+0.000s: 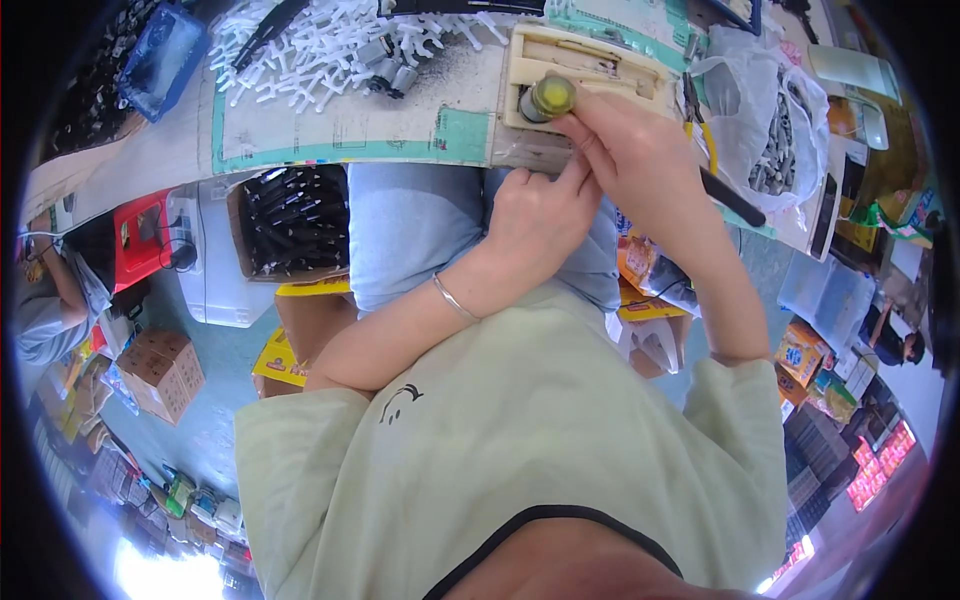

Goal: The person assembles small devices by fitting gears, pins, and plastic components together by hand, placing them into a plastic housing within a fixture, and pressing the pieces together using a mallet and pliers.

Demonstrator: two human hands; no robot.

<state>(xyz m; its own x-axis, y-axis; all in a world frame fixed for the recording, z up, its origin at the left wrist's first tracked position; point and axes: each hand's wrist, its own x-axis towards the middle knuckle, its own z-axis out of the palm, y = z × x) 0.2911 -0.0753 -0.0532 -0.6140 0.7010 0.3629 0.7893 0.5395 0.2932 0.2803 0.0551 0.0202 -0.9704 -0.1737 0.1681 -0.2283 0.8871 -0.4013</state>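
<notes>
At the table's near edge, my right hand is closed, with thumb and fingers pinched at the side of a small round container with a yellow-green top. The container is over the left end of a cream plastic tray; whether it rests on the tray I cannot tell. Just below, my left hand has its fingers curled and its fingertips against my right hand. Anything between those fingertips is hidden. A metal bracelet circles my left wrist.
White branched plastic pieces lie heaped at the back left, with several metal cylinders among them. To the right are a plastic bag of grey parts and a black-handled tool. A box of black parts stands below the table.
</notes>
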